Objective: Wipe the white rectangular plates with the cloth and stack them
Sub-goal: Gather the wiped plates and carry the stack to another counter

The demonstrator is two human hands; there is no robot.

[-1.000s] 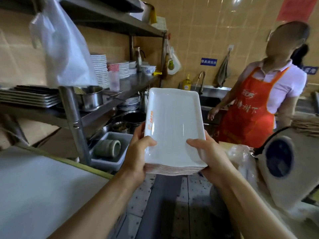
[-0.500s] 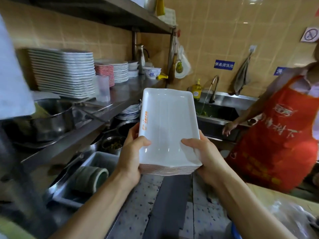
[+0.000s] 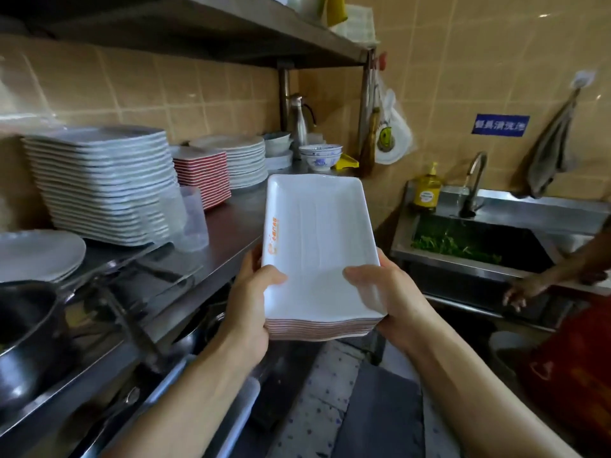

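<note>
Stack of white rectangular plates (image 3: 319, 246), glossy, shallow-rimmed and round-cornered, held level in mid-air in a tiled kitchen, beside the near edge of a steel shelf (image 3: 228, 233) to its left. Orange lettering down the top plate's left rim; reddish undersides showing as thin layered edges at the near end of the stack. Left hand (image 3: 246, 309) gripping the near left corner, thumb curled over the rim; right hand (image 3: 391, 300) gripping the near right corner in the same way, fingers of both hidden beneath. Exact plate count hard to make out. On the shelf, left and far: a tall pile of white square plates (image 3: 102, 183), a red-sided pile (image 3: 205, 175), round white plates (image 3: 244, 161), blue-patterned bowls (image 3: 320, 155) and a clear plastic cup (image 3: 195, 219). Dark pot (image 3: 29, 332) cut off at the left edge. Far right, a steel sink (image 3: 506, 213) with green leaves inside, a yellow soap bottle (image 3: 427, 190) and a grey cloth (image 3: 550, 153) hanging from a wall hook. Another person's hand (image 3: 522, 289) and red apron (image 3: 575, 365) cropped at the right edge.
</note>
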